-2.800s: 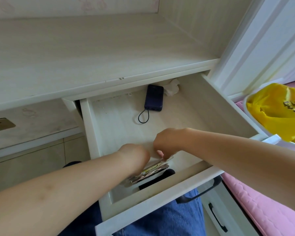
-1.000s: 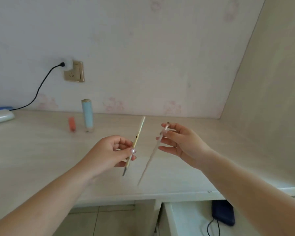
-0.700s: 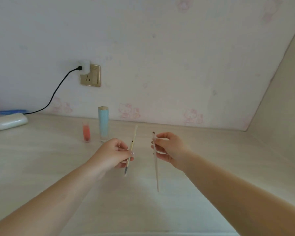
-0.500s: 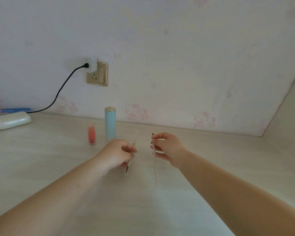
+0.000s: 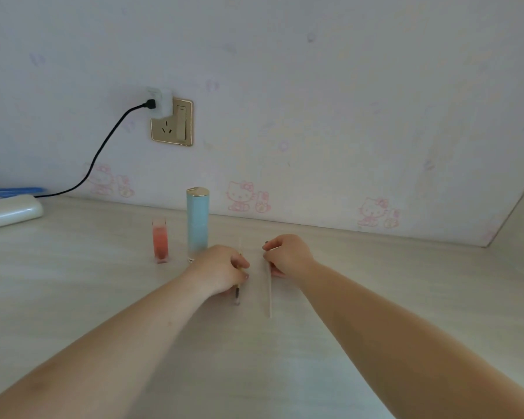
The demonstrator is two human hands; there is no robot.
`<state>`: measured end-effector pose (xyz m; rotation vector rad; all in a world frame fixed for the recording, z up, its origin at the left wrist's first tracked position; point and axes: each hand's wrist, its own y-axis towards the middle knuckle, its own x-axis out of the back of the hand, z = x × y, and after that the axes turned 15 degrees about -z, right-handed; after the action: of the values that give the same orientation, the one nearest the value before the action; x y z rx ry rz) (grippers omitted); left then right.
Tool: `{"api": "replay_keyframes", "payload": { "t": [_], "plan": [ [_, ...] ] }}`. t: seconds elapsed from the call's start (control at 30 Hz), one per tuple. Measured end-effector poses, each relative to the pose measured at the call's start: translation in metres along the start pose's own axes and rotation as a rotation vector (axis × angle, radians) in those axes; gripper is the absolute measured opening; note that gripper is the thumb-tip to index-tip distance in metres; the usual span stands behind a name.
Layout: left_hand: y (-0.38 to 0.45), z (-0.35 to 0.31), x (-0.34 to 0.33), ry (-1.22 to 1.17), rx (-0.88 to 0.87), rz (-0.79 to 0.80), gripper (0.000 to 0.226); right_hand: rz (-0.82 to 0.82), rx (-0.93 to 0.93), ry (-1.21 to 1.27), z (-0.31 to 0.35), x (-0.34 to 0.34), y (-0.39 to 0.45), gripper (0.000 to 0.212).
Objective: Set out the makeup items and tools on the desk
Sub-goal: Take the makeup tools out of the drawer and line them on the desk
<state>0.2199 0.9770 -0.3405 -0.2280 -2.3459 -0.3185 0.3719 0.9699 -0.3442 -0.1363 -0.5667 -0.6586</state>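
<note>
My left hand [image 5: 221, 269] grips a thin gold-handled makeup brush [image 5: 237, 294], whose dark tip points toward me and lies low at the desk [image 5: 73, 285] surface. My right hand [image 5: 288, 255] pinches a long pale makeup brush [image 5: 267, 293] that lies lengthwise on the desk, a little to the right of the first. Just left of my left hand stand a tall light-blue tube with a gold cap [image 5: 197, 223] and a small clear bottle of pink-red liquid [image 5: 160, 243], both upright.
A gold wall socket [image 5: 172, 124] holds a white plug with a black cable [image 5: 103, 146] running down left. A white oblong case [image 5: 9, 211] lies at the far left desk edge, with blue items [image 5: 12, 191] behind it. A side panel [image 5: 521, 219] closes the desk's right end.
Both hands have come down from mid-air to the desk surface, bringing the two brushes from tilted to lying nearly flat. Earlier still, both hands were in the open drawer.
</note>
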Motion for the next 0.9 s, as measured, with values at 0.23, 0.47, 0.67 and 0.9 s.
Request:
{"api": "replay_keyframes", "payload": {
  "t": [0.23,0.47,0.67,0.9],
  "plan": [
    [0.004,0.003,-0.006,0.117,-0.016,-0.091,0.03,-0.049,0.133,-0.272,0.0,-0.011,0.016,0.024],
    [0.003,0.008,-0.009,0.063,-0.006,-0.137,0.026,-0.103,0.162,-0.292,-0.005,-0.011,0.02,0.026],
    [-0.016,0.012,-0.01,-0.217,0.014,-0.324,0.025,-0.239,0.258,0.121,-0.023,0.016,-0.024,0.028],
    [-0.092,-0.038,-0.008,-0.398,-0.267,-0.286,0.026,-0.192,0.39,0.274,-0.05,0.105,-0.105,0.025]
  ]
}}
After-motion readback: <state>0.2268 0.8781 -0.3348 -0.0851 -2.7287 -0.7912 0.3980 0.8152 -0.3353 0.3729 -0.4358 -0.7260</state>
